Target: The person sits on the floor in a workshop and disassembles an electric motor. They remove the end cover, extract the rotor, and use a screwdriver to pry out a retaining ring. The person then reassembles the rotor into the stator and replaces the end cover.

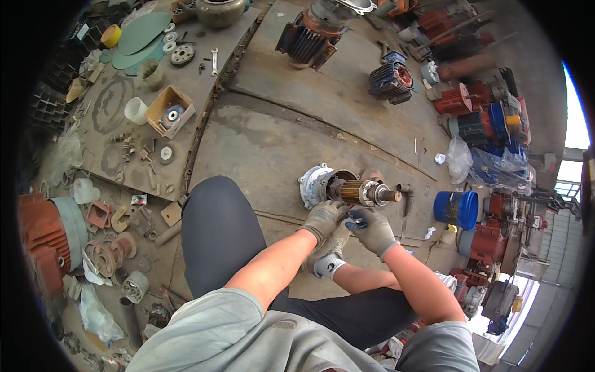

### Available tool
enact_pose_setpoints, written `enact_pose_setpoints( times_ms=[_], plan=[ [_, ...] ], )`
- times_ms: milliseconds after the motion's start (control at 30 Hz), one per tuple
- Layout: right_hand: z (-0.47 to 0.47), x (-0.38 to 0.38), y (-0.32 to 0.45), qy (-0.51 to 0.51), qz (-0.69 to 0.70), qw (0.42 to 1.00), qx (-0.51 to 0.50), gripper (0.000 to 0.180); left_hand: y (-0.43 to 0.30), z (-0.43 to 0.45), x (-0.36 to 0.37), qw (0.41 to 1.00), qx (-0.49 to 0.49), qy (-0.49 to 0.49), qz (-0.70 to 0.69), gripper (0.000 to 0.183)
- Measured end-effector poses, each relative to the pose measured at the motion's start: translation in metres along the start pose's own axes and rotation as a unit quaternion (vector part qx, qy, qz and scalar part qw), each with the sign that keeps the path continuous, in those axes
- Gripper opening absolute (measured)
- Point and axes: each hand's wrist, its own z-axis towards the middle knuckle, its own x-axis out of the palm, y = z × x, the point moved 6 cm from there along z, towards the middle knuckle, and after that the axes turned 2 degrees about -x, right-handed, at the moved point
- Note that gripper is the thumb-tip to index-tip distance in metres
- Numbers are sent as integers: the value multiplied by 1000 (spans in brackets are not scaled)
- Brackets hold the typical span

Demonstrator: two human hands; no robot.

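A motor rotor (355, 191) with a shaft and bearing lies on its side on the metal floor plates, one end inside a round flanged housing (316, 186). My left hand (324, 217), in a grey work glove, is against the near side of the rotor and housing; its fingertips close around something small and dark that I cannot make out. Just right of it my right hand (372, 229), gloved too, has its fingers curled around a small tool with blue and metal parts, below the bearing end. A short bent pipe (408, 197) lies right of the shaft.
A blue bucket (455, 209) stands to the right, near rows of red motors (483, 246). Ahead are a motor stator (393, 80) and a larger finned motor housing (309, 39). On the left plate lie a cardboard box (170, 111), bolts (128, 148) and an open-end wrench (214, 62).
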Motion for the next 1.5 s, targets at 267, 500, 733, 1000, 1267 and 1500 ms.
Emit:
enact_pose_setpoints(
  times_ms=[267, 500, 733, 1000, 1267, 1500],
  plan=[
    [17, 28, -10, -55, 71, 955, 282, 35, 2, 12, -1, 990, -17, -127, -66, 36],
    [-8, 7, 0, -47, 119, 958, 256, 34, 2, 15, 20, 980, -110, -108, -129, 30],
    [-6, 26, -59, -86, 320, 871, 362, 35, -9, 3, 24, 969, -103, -191, -121, 24],
    [-5, 28, -5, -202, 118, 955, 181, 37, 23, 37, -8, 991, 27, -130, 0, 29],
    [4, 19, 19, -147, 146, 978, 14, 48, 24, 39, -22, 999, 31, 38, 23, 29],
    [12, 23, -6, -233, 100, 951, 176, 43, 12, 28, -20, 996, 0, 6, 87, 29]
  ],
)
